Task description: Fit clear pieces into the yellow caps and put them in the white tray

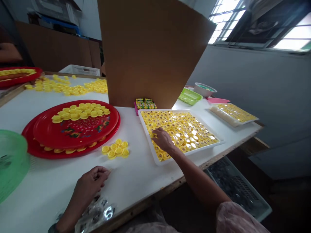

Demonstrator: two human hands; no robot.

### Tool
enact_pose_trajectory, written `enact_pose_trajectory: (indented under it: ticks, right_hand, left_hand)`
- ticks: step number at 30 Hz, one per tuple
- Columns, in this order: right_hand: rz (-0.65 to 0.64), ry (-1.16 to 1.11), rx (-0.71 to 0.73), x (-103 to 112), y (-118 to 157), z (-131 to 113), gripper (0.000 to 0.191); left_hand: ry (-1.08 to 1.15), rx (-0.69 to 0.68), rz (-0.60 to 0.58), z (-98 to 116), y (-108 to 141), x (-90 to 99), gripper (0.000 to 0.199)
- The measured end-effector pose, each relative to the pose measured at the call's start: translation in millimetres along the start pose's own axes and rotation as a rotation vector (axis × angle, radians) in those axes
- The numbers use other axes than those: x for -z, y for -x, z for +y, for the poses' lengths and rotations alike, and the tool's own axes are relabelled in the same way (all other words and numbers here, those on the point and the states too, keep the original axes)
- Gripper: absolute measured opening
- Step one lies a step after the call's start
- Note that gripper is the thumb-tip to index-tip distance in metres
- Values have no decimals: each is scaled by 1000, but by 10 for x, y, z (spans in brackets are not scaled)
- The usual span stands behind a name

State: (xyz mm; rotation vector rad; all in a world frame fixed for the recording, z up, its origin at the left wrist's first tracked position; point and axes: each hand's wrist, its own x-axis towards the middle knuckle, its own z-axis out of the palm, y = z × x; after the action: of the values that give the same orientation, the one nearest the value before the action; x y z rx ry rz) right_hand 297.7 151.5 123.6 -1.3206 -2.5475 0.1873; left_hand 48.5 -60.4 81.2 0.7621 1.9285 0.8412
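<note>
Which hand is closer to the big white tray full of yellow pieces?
Right. The right hand is at the left part of the white tray; the left hand is outside, off to its left.

Counts by kind: red trays (40, 129), three, two stacked toward the left edge of the bench (138, 174), one past its far-left corner; white trays (148, 139), two, one by the near edge, one near the right corner; lime basket (190, 96), one; crates (80, 70), two, beyond the far edge and below the near; yellow discs (119, 150), at least seven in the loose cluster, elsewhere too numerous to count.
</note>
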Motion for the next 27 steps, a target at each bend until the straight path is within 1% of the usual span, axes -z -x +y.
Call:
enact_pose_trajectory:
  ticks: [3,5,6,7,8,10,11,12,14,17,21,25,27]
  right_hand:
    - [102,53,6,51,102,-157,24]
    - [163,15,63,61,236,-369,24]
    - [146,-45,118,44,322,-506,24]
    - [91,-127,191,8,417,-658,23]
    - [0,-215,275,-45,517,-819,21]
    - [-216,-354,437,-192,714,-1131,18]
    - [-309,-393,497,-277,801,-1268,17]
    - [-375,-412,535,-361,875,-1385,17]
    - [-436,-416,565,-507,974,-1549,19]
    - [-444,-393,555,-623,1000,-1642,19]
    - [-385,-363,487,-635,933,-1643,17]
    - [-387,-324,531,-664,902,-1674,18]
    - [-398,-298,540,-704,895,-1684,13]
  left_hand:
    - [-32,-88,17,-33,1,48,38]
    - [-65,-151,39,-50,10,73,35]
    - [-80,-173,48,-54,15,82,34]
    - [-91,-188,54,-57,21,90,32]
    - [-104,-202,63,-60,27,96,30]
    - [-135,-235,73,-67,46,107,27]
    - [-158,-251,74,-73,61,114,25]
    - [-186,-264,70,-79,80,122,24]
    - [-246,-274,45,-99,129,141,21]
    - [-295,-270,4,-147,193,162,18]
    - [-289,-281,9,-227,193,155,16]
    - [-286,-283,15,-263,152,132,15]
    - [-288,-278,17,-268,143,127,15]
